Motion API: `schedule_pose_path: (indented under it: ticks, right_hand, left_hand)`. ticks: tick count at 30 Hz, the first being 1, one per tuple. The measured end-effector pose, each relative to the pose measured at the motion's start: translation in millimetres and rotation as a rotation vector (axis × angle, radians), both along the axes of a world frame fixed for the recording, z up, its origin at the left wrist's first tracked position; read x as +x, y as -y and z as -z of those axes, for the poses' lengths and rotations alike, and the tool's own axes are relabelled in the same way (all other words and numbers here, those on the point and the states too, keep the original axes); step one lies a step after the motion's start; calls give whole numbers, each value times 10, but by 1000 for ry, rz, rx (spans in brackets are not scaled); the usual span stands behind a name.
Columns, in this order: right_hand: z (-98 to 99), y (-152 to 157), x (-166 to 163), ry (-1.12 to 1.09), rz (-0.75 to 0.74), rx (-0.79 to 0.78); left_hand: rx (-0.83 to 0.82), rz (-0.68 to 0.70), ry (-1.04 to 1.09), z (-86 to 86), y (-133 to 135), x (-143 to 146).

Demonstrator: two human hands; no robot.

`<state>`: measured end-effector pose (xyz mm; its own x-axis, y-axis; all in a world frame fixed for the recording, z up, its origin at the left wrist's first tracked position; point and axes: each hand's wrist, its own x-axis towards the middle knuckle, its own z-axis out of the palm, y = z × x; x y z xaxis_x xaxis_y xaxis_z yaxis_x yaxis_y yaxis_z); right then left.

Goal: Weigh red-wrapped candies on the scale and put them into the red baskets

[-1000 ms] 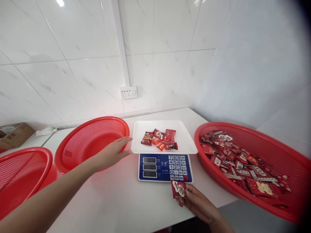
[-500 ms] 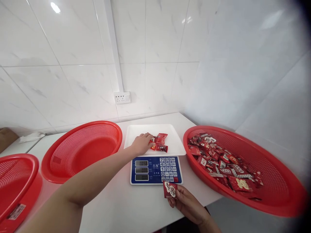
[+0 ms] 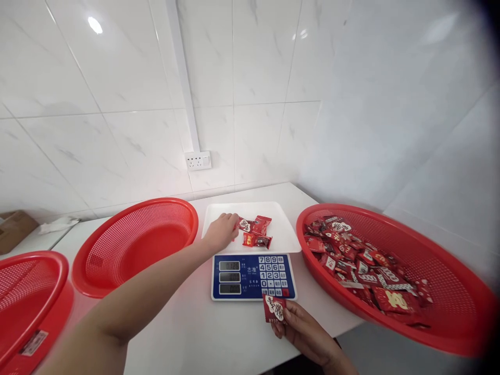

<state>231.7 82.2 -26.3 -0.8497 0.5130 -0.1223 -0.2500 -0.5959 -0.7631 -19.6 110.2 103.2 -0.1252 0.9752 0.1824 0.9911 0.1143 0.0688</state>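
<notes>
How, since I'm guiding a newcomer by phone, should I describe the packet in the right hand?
Find the blue-and-white scale on the white table. Just below its keypad, the right hand holds a red packet with dark lettering on a white patch. Unlike packets on the tray or in the rightmost basket, it's in this hand.

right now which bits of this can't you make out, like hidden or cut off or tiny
Head view: what the left hand has under its fingers at the white tray; the hand covers most of it.
Head view: lower layers in the basket on the right; the top packets hide them.
Head view: the rest of the leftmost basket; the picture's left edge cuts it off.
Head view: fine print on the held packet; too small.
</notes>
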Motion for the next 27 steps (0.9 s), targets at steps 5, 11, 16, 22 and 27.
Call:
schedule_pose_path:
  ticks: [5,11,16,22,27]
  right_hand:
    - [-14,0,6,0,-3,-3]
    - [-7,-5,-6,7,-23,-7]
    - [0,-6,-7,0,-21,-8]
    - [-30,29,2,3,24,28]
    - [-23,36,-2,-22,38,43]
  left_hand:
    - [15,-175,-29,-374,276,-475]
    - [-83,-259,-5,-431,550,-844]
    - [-161,46,103,-193,294,-316]
    - [-220,320,151,82,-240,277]
    - [-157,319,104,170,-444,392]
